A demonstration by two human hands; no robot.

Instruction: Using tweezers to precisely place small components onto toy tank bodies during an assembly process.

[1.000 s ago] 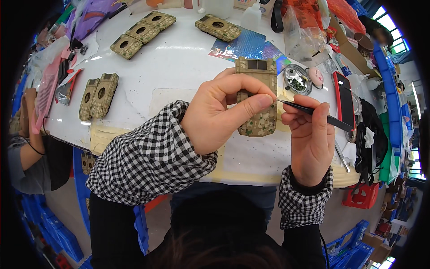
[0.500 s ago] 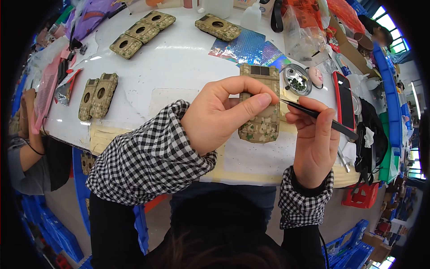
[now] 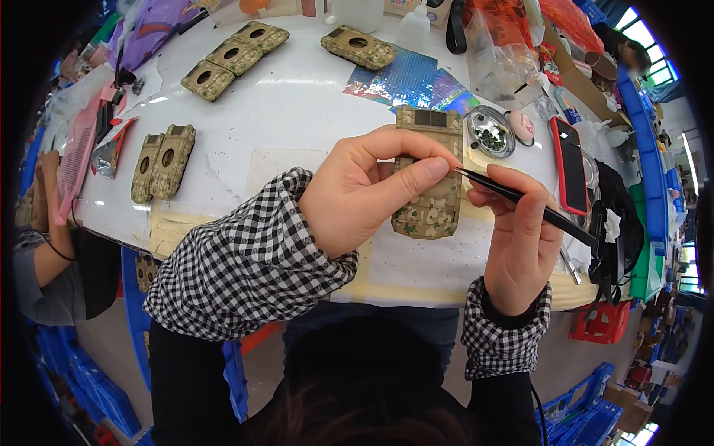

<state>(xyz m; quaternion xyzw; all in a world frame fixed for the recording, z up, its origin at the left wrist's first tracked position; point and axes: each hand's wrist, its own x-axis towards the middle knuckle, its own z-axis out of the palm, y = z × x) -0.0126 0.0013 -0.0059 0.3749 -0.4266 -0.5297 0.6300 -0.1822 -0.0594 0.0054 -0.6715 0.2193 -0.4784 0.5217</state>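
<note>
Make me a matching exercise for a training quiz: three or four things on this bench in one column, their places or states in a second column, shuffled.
Things:
1. camouflage case
2. black tweezers
3. phone with red edge
4. small round dish

Places:
A. lying flat at the table's right side
B. gripped in the left hand
C. pinched in the right hand
D. just right of the case's top end

Pairs: 1-B, 2-C, 3-A, 4-D

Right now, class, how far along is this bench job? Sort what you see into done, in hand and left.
Possibly done: six camouflage shells lie set aside on the white table; finished or waiting, I cannot tell. In hand: the left hand holds a camouflage case while the right hand brings black tweezers to it. Left: small parts remain in the round dish.
</note>
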